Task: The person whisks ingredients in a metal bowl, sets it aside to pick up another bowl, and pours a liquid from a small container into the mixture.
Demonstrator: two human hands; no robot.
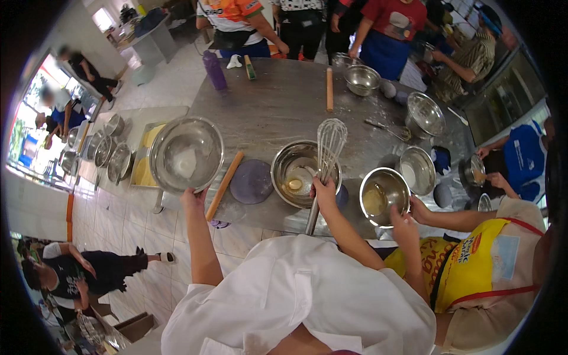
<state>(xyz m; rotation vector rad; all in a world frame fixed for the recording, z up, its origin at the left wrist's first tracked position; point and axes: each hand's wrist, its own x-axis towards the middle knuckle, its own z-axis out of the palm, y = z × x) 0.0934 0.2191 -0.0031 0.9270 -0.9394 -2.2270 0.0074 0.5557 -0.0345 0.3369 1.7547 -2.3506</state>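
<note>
At the left, my left hand (194,197) grips the rim of a large steel mixing bowl (208,142), which has a patch of white powder (184,163) inside and is held up off the table. My right hand (325,194) is closed around the handle of a balloon whisk (332,144); its wire loops point up and away from me. Under and beside the whisk stands a smaller steel bowl (280,168) with a pale yellow lump (294,183) in it. Between the two bowls lie a wooden rolling pin (225,186) and a round grey dough piece (251,182).
A co-worker in a yellow apron (470,262) holds a steel bowl (397,186) with yellowish liquid, close on my right. On the steel table (266,102) are a purple bottle (214,71), another rolling pin (329,90) and a whisk (390,128). Trays of yellow sheets (146,171) stand left.
</note>
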